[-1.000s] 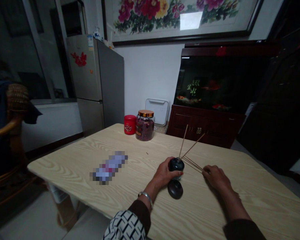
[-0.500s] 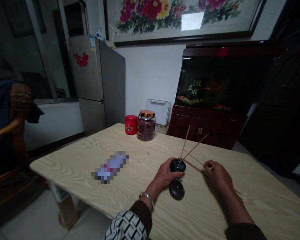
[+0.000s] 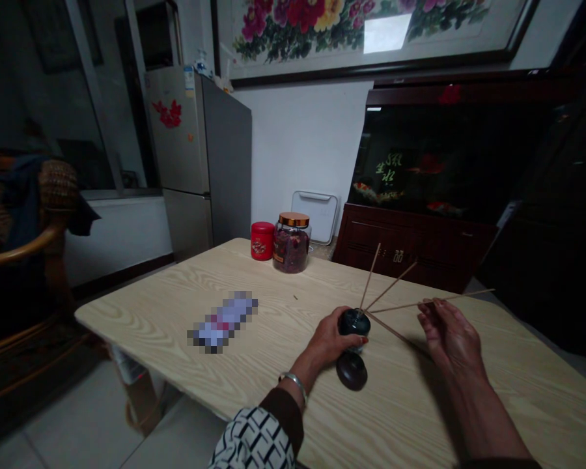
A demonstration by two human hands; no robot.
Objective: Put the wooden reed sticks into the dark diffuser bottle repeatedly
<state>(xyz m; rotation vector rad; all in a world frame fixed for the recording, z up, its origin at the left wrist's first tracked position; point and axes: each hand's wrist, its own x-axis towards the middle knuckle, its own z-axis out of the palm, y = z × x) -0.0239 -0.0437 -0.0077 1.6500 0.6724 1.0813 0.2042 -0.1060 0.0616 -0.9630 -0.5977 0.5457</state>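
Note:
Wrapped around a small dark glass bottle [image 3: 354, 324] is my left hand [image 3: 328, 340], its thumb across the near side. Two thin sticks [image 3: 390, 287] stand out of the bottle's mouth, leaning apart. My right hand [image 3: 452, 335] pinches another thin stick [image 3: 469, 295] between thumb and fingertips. That stick lies nearly level, its left end close to the bottle's mouth; I cannot tell whether it is inside. A further stick [image 3: 393, 331] slants low from the bottle toward the right hand, partly hidden. Just in front of the bottle rests a round dark lid [image 3: 351, 372].
A blurred-out flat object [image 3: 224, 321] lies on the left of the wooden table [image 3: 254, 365]. At the back edge stand a red canister [image 3: 262, 241] and a clear jar [image 3: 291, 251] with a copper-coloured lid. A tiny dark bit [image 3: 295, 298] lies mid-table.
My right hand has risen and turned palm inward, swinging its stick up to nearly level. My left hand keeps its hold on the bottle. The whole view has shifted slightly.

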